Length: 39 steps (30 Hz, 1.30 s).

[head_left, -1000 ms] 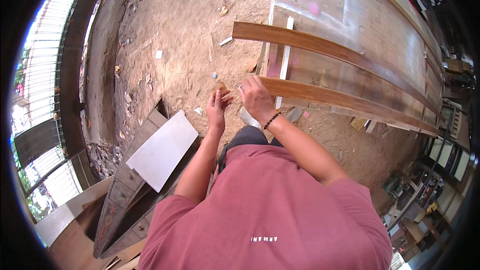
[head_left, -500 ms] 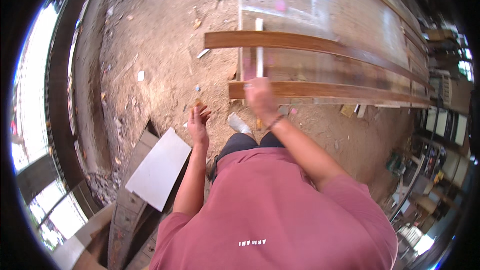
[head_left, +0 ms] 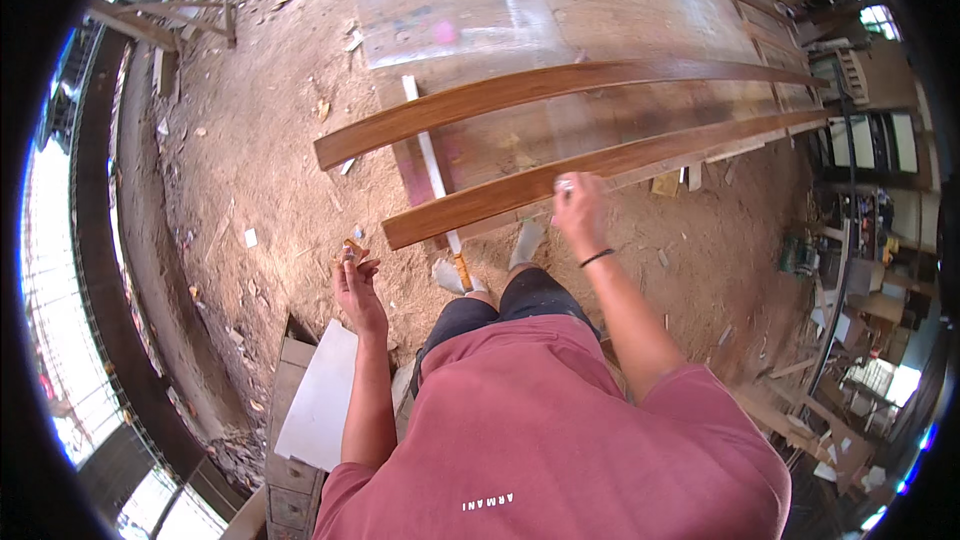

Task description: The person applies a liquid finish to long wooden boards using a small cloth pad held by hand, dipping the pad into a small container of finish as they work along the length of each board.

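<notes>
Two long brown planks lie side by side across a worn table. My right hand [head_left: 583, 212] is closed at the front edge of the near plank [head_left: 480, 195], with a small whitish wad [head_left: 565, 183] in its fingers; its kind is unclear. Beyond it runs the far plank [head_left: 450, 105]. A white strip [head_left: 428, 152] crosses beneath both planks near their left ends. My left hand [head_left: 358, 285] is held off to the left of the planks, fingers curled around a small orange-brown piece [head_left: 353, 246] whose kind I cannot make out.
The table [head_left: 460, 0] is stained and scuffed. Sandy ground [head_left: 240, 140] with scattered scraps lies to the left. A pale flat board [head_left: 318, 400] rests on a wooden cabinet [head_left: 293, 485] by my left arm. Timber and clutter [head_left: 850, 340] stand at the right.
My right hand has slid rightward along the near plank, away from its left end. My left hand still holds the small piece. The whole view has turned and shifted.
</notes>
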### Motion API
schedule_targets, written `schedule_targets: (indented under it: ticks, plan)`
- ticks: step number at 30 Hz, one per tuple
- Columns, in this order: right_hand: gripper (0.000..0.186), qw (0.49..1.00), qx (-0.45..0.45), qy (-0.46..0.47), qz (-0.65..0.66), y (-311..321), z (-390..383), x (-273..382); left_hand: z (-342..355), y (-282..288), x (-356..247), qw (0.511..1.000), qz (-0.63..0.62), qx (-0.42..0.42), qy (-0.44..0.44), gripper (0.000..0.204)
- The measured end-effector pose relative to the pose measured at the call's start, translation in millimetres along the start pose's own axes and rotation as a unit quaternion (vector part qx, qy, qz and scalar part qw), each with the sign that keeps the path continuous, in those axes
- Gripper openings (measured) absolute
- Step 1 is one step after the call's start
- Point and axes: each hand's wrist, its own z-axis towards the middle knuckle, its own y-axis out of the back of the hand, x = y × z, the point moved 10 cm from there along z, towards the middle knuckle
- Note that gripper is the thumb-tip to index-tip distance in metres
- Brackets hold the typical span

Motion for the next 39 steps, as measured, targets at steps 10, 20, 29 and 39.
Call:
schedule_targets:
  ticks: [10, 20, 29, 39]
  plan:
    - [0.011, 0.945, 0.039, 0.273, 0.176, -16.8, -47.0, 124.1, -4.9, -108.4, 0.0, 0.995, 0.038, 0.084, -0.034, 0.042]
    - [0.007, 0.994, -0.07, -0.03, 0.075, 74.5, 59.9, -201.6, -48.8, -198.7, 53.4, 0.988, 0.071, 0.135, 0.022, 0.036]
    - [0.01, 0.944, 0.025, 0.252, 0.212, 69.2, 46.7, -118.2, -76.7, -355.0, 84.4, 0.981, 0.055, 0.187, 0.02, 0.037]
    - [0.011, 0.995, -0.057, 0.008, 0.087, 119.8, 129.2, -396.6, -99.0, -425.7, 150.1, 0.963, 0.073, 0.243, 0.087, 0.037]
